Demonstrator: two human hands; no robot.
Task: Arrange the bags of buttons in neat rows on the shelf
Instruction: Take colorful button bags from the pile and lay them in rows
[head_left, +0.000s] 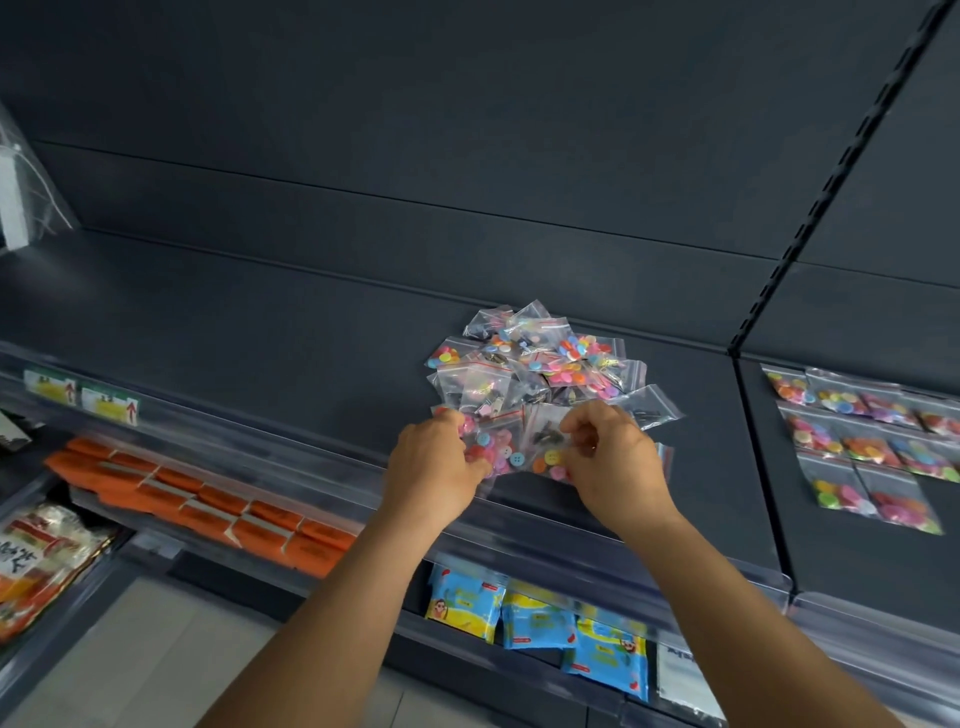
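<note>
While both arms reach up from the bottom of the view, the left hand (436, 462) and the right hand (613, 457) meet at the near edge of a loose pile of button bags (540, 364) lying on the dark shelf (260, 322). The left hand's grip is closed on a clear bag of pink and blue buttons (493, 449), fingers curled over its left edge. The right hand pinches the neighbouring bag (548, 452) (orange, yellow and pink buttons, with something dark in its upper half) between thumb and fingertips. These two bags lie side by side, touching, at the front of the pile and just behind the shelf's clear plastic front rail (311, 467).

The pile itself is a jumble: small zip bags with red seal strips overlap at all angles, some holding bright round buttons, others darker pieces. On the next shelf section to the right, past the slotted upright (831, 171), more button bags (872, 441) already lie flat in rows, well apart from the pile.

Price labels (83, 397) sit on the rail at the left. Below, orange packets (208, 504) line a lower shelf, and blue and yellow packets (545, 618) stand under the hands.
</note>
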